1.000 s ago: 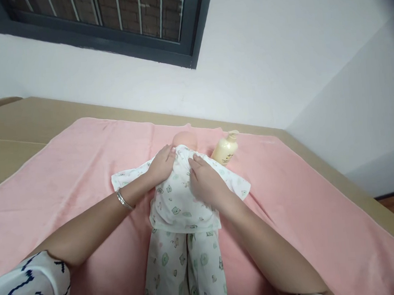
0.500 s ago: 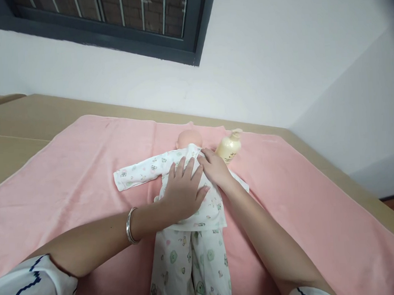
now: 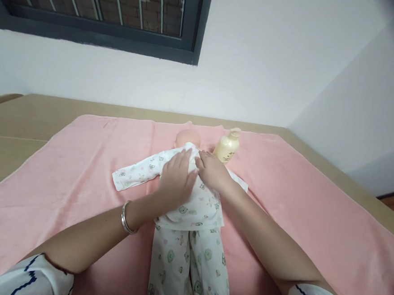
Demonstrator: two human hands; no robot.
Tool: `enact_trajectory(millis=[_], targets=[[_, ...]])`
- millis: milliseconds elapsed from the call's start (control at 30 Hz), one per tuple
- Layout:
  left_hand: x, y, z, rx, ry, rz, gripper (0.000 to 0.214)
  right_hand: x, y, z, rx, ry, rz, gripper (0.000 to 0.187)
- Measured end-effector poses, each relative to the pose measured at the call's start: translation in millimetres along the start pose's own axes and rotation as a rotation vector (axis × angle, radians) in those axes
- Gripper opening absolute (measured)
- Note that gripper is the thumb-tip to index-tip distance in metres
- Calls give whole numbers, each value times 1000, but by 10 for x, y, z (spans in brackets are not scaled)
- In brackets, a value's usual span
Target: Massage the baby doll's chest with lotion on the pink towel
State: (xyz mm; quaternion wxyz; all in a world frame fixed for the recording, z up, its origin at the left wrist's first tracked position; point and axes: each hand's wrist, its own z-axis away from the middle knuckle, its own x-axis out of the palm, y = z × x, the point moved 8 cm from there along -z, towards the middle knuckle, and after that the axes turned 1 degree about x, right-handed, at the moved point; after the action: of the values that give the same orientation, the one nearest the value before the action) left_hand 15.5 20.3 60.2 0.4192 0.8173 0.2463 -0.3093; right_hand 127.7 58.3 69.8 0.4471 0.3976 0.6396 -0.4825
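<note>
A doll lies on its back, its bald head (image 3: 187, 138) at the far end. It wears a white printed baby shirt (image 3: 204, 210) and matching trousers (image 3: 208, 263). My left hand (image 3: 179, 178) rests over the shirt's chest, fingers extended and palm down. Beside it, near the collar and shoulder, my right hand (image 3: 215, 171) has its fingers bent against the shirt, thumb close to the forefinger; the fabric under them is mostly hidden. One sleeve (image 3: 136, 172) stretches out to the left. The other sleeve (image 3: 239, 180) shows partly behind my right wrist.
Just beyond my right hand is a pale yellow pump bottle (image 3: 228, 147). A pink blanket (image 3: 304, 194) spreads under everything on a wooden surface (image 3: 45, 106). Behind it rise a white wall (image 3: 245, 72) and a dark-framed window (image 3: 190, 56).
My left hand has slid slightly up and left over the shirt, its fingers drawn closer together. My right hand's fingers have bent more near the collar.
</note>
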Motion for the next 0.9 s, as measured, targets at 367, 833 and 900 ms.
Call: enact_trajectory(millis=[367,833,900], targets=[[44,-439,-319,-83,-83,-8,54,-151,-263,252,-42,-112,49,32],[118,-566,-255,-162,-5,-111,56,118,193,-93,-44,227,-208,39],[118,-559,-245,-150,7,-110,54,106,187,-88,-57,265,-224,38]])
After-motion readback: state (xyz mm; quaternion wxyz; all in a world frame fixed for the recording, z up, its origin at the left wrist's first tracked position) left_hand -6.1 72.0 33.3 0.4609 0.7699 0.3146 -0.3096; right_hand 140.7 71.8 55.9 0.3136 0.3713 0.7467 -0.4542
